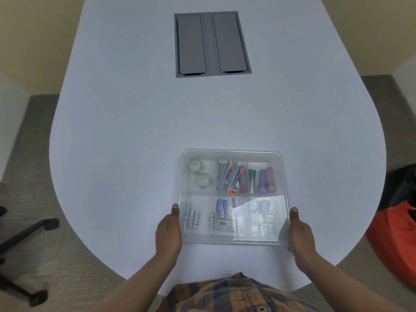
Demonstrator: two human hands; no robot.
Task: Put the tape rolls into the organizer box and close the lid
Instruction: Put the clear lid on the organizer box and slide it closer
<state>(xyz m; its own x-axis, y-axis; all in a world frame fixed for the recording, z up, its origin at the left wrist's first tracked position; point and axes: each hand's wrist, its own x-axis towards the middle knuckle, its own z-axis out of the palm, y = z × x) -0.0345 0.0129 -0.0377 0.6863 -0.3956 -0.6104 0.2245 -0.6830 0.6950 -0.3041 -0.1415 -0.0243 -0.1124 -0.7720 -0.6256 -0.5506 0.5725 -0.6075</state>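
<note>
Two tape rolls (200,175) lie in the organizer box (233,197), compartment at 10 o'clock. Clear lid (258,154) sits over the box. Box rests on the worktop (135,131) near its 6 o'clock edge. Left hand (168,233) at the box's 8 o'clock side, right hand (300,233) at 4 o'clock, fingers clamped on the box edges. Grey hatch (212,43) at 12 o'clock, well apart.

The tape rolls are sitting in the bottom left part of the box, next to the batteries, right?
Not quite. The head view shows the two tape rolls in the top left compartment of the organizer box. The batteries lie in the compartment below them.
</note>
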